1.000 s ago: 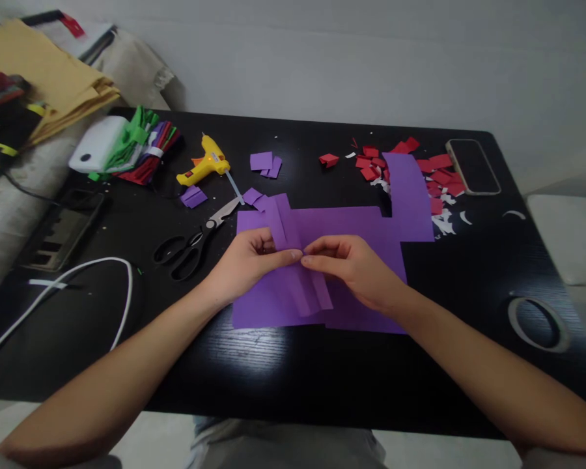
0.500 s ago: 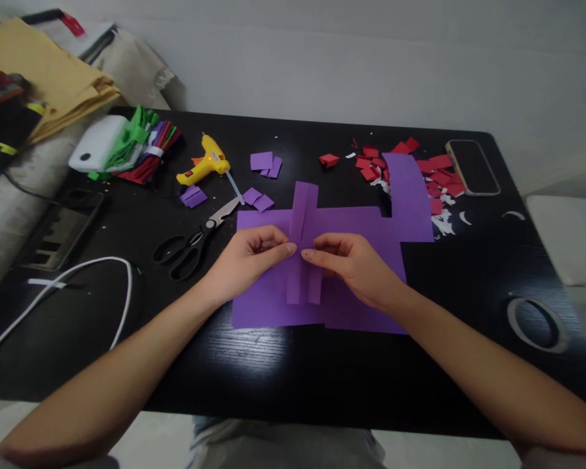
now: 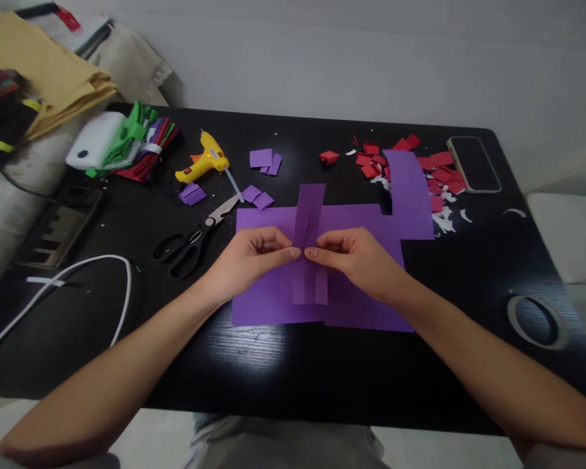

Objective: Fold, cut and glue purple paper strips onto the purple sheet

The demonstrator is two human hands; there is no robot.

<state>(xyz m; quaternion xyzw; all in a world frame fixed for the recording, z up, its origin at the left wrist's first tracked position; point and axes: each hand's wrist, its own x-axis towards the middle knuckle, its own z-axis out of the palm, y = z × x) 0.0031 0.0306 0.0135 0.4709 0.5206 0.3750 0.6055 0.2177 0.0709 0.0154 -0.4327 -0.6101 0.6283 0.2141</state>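
A folded strip of purple paper [image 3: 310, 207] with lengthwise creases stands nearly upright between my hands. My left hand [image 3: 258, 257] pinches its left edge between thumb and fingers. On the opposite edge, my right hand [image 3: 354, 260] pinches it the same way, and the two thumb tips almost meet in front. Beneath the hands lie larger sheets of purple paper [image 3: 261, 306]. A curved purple paper piece [image 3: 410, 195] extends from their right side toward the back.
Black-handled scissors [image 3: 195, 238] and a yellow glue gun [image 3: 205, 159] lie left of the sheets. Folded purple pieces [image 3: 261, 158], red paper scraps [image 3: 371, 159] and a phone [image 3: 474, 165] are toward the back. A tape roll [image 3: 538, 322] sits at right, a white cable [image 3: 127, 293] at left.
The purple strip has swung from a leftward tilt to nearly upright and shifted slightly right. My hands keep pinching it, their thumbs close together throughout.
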